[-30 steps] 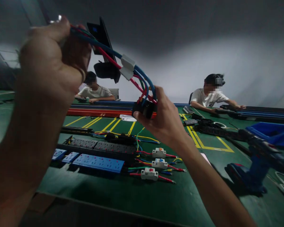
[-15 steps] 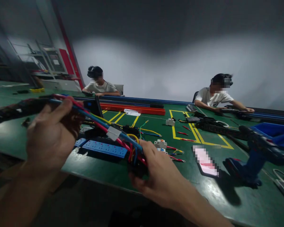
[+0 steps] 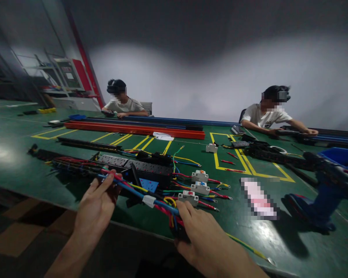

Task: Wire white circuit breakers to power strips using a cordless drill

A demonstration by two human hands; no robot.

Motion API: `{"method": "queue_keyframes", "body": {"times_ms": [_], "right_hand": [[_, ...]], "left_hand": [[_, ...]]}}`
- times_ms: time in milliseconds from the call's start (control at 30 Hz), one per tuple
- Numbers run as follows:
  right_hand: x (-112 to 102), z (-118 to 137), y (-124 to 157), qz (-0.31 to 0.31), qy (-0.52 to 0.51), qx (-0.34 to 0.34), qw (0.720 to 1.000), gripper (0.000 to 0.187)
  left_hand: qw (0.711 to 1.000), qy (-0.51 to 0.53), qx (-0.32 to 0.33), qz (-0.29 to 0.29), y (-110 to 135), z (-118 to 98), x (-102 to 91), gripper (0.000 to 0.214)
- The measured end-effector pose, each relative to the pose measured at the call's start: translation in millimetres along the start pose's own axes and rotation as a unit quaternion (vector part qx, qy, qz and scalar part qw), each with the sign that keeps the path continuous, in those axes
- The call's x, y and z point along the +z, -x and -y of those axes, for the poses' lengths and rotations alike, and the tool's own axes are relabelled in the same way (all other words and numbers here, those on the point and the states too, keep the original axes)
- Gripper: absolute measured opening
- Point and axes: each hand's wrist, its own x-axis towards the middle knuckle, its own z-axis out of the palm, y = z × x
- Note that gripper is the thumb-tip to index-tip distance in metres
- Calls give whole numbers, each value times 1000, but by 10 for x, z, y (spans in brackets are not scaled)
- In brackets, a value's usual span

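My left hand [image 3: 97,204] is closed on a bundle of red, blue and yellow wires [image 3: 133,188], near a long black wired strip [image 3: 72,164]. The strip reaches back toward the table's far left. My right hand [image 3: 201,227] grips the other end of the bundle around a dark part mostly hidden under the fingers. White tape [image 3: 149,200] wraps the wires between the hands. A yellow-green wire with a ring lug [image 3: 256,252] sticks out past my right hand. Just behind the wires are a black socket strip [image 3: 150,166] and white circuit breakers [image 3: 200,188] with lugged leads.
A phone [image 3: 258,199] and a blue cordless drill [image 3: 313,204] stand to the right on the green table [image 3: 127,227]. Red rails [image 3: 133,129] run along the back. Two people [image 3: 127,104] sit across the table, near a blue bin [image 3: 342,160] at right.
The wire bundle and long strip have come down closer to the table. My left hand has moved right and away from me; my right hand has shifted slightly right and down.
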Motion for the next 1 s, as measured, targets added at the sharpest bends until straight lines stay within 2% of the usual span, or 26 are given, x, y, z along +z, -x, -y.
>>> {"method": "queue_keyframes", "body": {"times_ms": [100,267,433,567,633,733,800,867,933,1000], "right_hand": [[-2,-68,-28,2,26,7,1000,66],[-6,-185,-35,-6,60,2,998,61],[147,-308,-54,10,77,7,997,59],[261,-362,-124,17,101,2,995,64],[277,-372,-150,14,122,-4,992,66],[297,-384,-147,4,153,-16,988,69],[332,-398,-121,-5,167,-24,986,71],[382,-416,-94,-15,179,-28,983,72],[432,-434,-78,-23,189,-29,981,74],[466,-443,-77,-34,198,-28,979,76]], "left_hand": [[999,-25,-16,-16,-2,161,-136,21],[996,-81,-36,-12,11,344,-331,22],[990,-89,-105,-40,68,484,-539,22],[990,-76,-109,-40,89,545,-701,24],[987,-87,-127,-34,74,527,-786,21],[968,-129,-217,-13,24,411,-950,10],[946,-153,-286,11,-8,291,-1085,18],[928,-186,-323,23,-28,165,-1232,27],[908,-267,-324,15,-49,54,-1376,35],[884,-377,-276,-11,-100,-33,-1501,42]]}}
